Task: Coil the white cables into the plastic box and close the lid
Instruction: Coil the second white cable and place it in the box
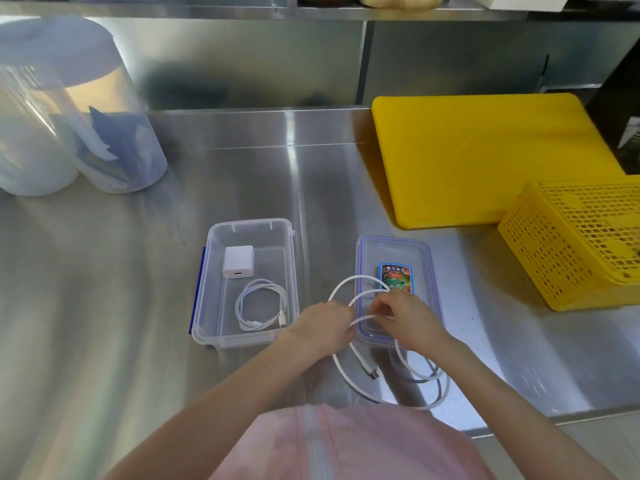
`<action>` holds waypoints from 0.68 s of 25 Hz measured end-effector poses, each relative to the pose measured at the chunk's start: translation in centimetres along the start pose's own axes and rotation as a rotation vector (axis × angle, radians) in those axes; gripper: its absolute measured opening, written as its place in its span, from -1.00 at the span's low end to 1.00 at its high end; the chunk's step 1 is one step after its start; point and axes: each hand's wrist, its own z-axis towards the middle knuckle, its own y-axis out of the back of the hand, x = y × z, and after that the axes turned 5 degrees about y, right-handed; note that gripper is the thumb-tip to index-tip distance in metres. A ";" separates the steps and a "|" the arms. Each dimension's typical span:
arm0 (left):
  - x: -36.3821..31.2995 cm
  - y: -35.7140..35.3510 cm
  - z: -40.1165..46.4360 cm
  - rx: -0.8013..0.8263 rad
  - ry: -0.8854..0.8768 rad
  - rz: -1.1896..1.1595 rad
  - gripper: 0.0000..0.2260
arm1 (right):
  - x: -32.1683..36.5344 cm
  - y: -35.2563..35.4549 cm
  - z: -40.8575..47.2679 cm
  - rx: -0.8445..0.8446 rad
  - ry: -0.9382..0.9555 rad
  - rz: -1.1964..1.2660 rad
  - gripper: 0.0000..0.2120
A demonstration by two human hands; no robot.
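Two hands meet at my six o'clock: left hand (323,325) and right hand (405,318) each pinch loops of a white cable (349,379), its tail trailing to the steel counter's (121,289) near edge. At nine o'clock the open plastic box (207,289) holds a coiled cable (261,304) and white charger (238,262). Its lid (394,251) lies beneath the right hand. Bare counter stretches left; a yellow basket (575,244) crowds three o'clock.

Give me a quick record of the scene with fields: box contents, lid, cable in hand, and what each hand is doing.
box contents: plastic box holds a white charger and a coiled cable
lid: lid off, lying right of the box
cable in hand: second cable, partly looped, its tail on the counter
left hand: grips loops
right hand: pinches cable
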 end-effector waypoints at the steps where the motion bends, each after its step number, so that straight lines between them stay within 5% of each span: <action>1: 0.1 -0.1 0.0 -0.006 0.001 -0.025 -0.76 | 0.1 0.2 0.0 -0.018 0.000 0.025 -0.89; 7: 0.5 3.0 -0.5 -0.197 0.000 -0.451 -0.79 | 1.0 3.1 0.6 -0.143 0.028 0.319 -0.94; 17: 5.6 11.8 -2.3 -0.333 -0.016 -2.093 -0.77 | 3.5 5.2 2.6 -0.125 0.073 0.758 -0.76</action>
